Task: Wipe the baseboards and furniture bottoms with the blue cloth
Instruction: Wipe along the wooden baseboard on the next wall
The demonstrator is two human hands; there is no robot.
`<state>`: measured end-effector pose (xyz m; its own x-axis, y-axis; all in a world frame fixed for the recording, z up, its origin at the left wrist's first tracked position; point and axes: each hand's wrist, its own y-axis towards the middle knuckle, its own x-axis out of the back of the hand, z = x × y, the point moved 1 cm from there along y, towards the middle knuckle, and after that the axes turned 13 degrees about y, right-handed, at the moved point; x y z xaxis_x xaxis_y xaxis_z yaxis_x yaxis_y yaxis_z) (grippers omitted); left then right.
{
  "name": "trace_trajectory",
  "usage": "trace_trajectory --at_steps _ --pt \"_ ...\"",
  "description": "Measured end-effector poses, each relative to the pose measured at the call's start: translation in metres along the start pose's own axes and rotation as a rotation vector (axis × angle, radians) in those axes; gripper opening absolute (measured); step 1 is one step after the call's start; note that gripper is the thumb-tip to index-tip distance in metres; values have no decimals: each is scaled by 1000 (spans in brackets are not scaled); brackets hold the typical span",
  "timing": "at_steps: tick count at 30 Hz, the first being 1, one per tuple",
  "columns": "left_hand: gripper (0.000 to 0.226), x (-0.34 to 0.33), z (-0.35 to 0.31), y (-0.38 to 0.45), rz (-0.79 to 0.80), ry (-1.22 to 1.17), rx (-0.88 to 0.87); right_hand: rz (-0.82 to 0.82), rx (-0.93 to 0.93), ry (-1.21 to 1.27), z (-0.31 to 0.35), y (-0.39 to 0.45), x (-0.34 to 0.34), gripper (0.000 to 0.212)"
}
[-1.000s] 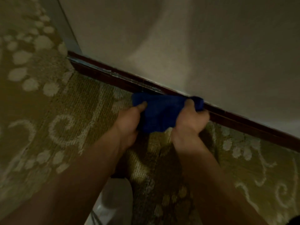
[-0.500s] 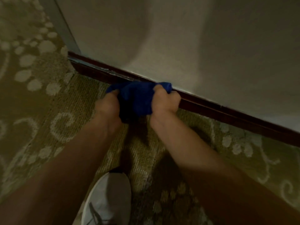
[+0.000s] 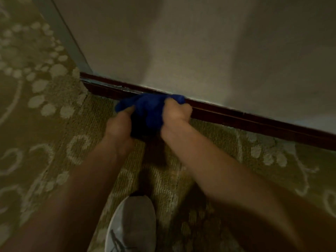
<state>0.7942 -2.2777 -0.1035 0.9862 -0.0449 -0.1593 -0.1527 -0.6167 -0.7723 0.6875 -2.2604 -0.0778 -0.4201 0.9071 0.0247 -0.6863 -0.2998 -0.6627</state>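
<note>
Head view: we are gripping the bunched blue cloth (image 3: 149, 110) with left hand (image 3: 120, 124) and right hand (image 3: 175, 115), pressing it against the dark red-brown wooden baseboard (image 3: 254, 119); patterned olive carpet (image 3: 45, 124) is lying open leftward.

Dim warm light, soft blur, shadowed edges

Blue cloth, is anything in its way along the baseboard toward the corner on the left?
Nothing visible. Both hands, left and right, grip the blue cloth against the baseboard; the strip leftward to the corner shows bare.
</note>
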Motion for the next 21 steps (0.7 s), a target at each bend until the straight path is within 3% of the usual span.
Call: trace_trajectory --at_steps 2,4,7,10,11,13,14,15,17,18,21 --pt "25 -24 8 -7 126 61 57 -57 75 75 10 21 46 32" --pt "26 -54 17 -11 229 89 117 -141 54 196 19 43 98 37" --pt "35 -75 23 -8 119 153 95 -50 -135 289 15 60 133 46" --pt "31 -48 3 3 -14 21 10 141 -203 319 6 46 96 36" --pt "33 -42 -5 6 -84 -8 -30 196 -212 323 2 35 73 34" --pt "29 -15 -22 14 -619 -81 -162 259 -263 303 -9 9 26 33" --pt "21 -2 -41 13 -747 125 -246 282 -301 293 -14 0 5 34" --pt "13 7 -54 13 -885 171 -211 285 -327 278 -17 -6 -12 36" --pt "18 11 -57 14 -400 14 -131 249 -345 263 -18 -8 -25 42" --pt "17 14 -48 16 -239 -54 -82 227 -330 266 -14 -6 -20 44" --pt "32 -3 -15 14 -20 42 11 39 -179 319 -4 8 24 40"
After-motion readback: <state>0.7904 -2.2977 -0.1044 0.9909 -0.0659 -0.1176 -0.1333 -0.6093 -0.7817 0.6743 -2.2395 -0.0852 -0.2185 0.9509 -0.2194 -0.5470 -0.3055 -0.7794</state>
